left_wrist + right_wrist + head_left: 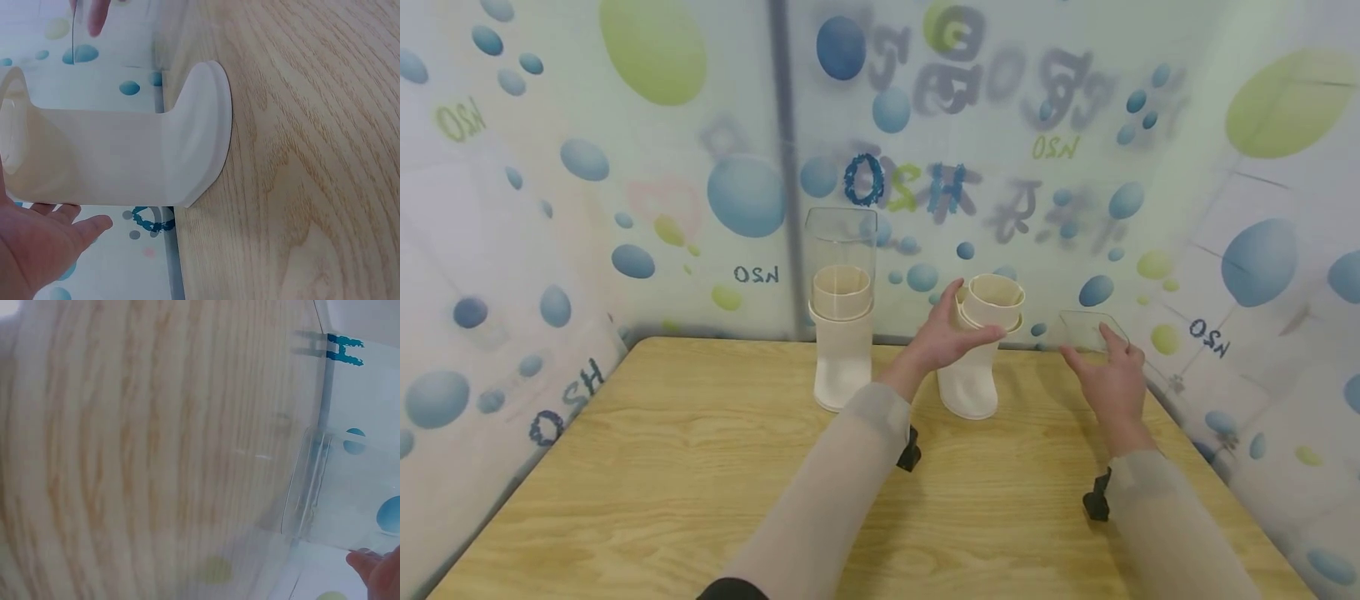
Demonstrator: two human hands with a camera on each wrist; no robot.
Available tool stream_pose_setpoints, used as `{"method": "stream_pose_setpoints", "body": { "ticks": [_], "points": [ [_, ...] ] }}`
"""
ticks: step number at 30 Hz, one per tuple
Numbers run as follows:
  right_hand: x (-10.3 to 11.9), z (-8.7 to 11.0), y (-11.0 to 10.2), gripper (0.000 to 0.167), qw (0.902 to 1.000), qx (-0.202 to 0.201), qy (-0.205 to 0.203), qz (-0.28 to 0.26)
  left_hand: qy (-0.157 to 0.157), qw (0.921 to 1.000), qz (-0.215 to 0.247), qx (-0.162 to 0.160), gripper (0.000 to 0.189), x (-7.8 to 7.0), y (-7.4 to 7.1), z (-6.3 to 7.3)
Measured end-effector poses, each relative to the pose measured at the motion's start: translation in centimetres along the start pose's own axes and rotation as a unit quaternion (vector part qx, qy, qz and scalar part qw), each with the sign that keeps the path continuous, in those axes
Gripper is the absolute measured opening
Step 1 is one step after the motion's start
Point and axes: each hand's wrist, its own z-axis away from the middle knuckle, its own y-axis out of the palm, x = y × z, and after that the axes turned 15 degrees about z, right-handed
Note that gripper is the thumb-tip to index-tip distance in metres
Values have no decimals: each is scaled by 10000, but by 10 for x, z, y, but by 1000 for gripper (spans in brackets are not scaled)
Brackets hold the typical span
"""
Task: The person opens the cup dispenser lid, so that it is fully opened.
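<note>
My left hand [951, 340] grips the upper part of a cream boot-shaped stand [967, 387], which is upright on the table with a round collar at its top. In the left wrist view the thumb and fingers lie along the side of this stand [106, 156]. To its right, my right hand [1114, 383] holds a clear container [1078, 325] by its sides, apart from the stand. The right wrist view shows the container's see-through wall and edge [309, 487]; most of the hand is out of that view. A matching cream stand [842, 367] at the left bears another clear container [841, 225].
The wooden table [700, 500] ends at upright panels [685, 150] printed with blue and green drops, behind and on both sides. Both stands are near the table's back edge. A black wrist camera mount [910, 452] hangs under the left sleeve.
</note>
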Motion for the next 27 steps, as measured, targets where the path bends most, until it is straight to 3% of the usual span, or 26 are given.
{"method": "stream_pose_setpoints", "body": {
  "ticks": [16, 27],
  "points": [
    [-1, -8, 6, 101, 9998, -64, -157, 100, 102, 9999, 2, 11, 121, 2, 1, -5],
    [-3, -6, 1, 112, 9983, 161, -361, 417, 40, 9999, -44, -118, 123, 2, 3, -2]
  ]
}}
